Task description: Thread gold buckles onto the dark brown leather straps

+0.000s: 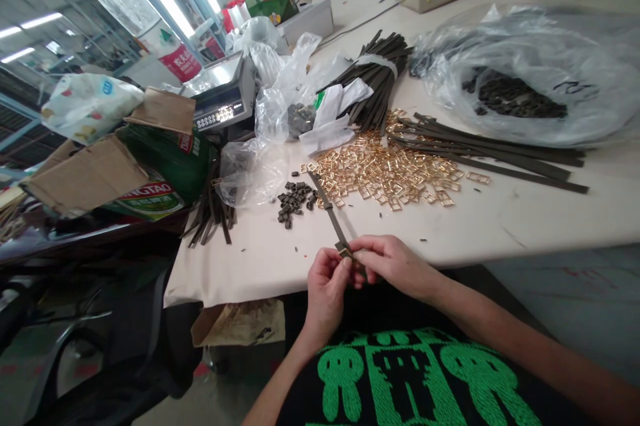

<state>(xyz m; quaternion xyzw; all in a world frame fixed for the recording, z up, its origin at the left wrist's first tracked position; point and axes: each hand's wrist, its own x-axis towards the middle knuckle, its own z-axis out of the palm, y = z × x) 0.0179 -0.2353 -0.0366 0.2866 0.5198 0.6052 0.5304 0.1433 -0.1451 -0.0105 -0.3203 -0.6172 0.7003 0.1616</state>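
My left hand [326, 279] and my right hand [393, 265] meet at the table's near edge, both pinched on one dark strap [330, 209] that runs away from me across the table. A small gold buckle [344, 251] sits on the strap between my fingertips. Just beyond lies a heap of gold buckles [387, 173]. To the left of that heap is a small pile of dark loops [295, 199]. Loose dark straps [490, 149] lie to the right of the heap, and a tied bundle of straps [380, 76] lies behind it.
A large clear plastic bag [530, 73] holding dark parts fills the right rear. Crumpled clear bags [273, 113], a weighing scale [223, 96] and an open green cardboard box [150, 166] crowd the left. More straps [210, 213] hang off the table's left edge.
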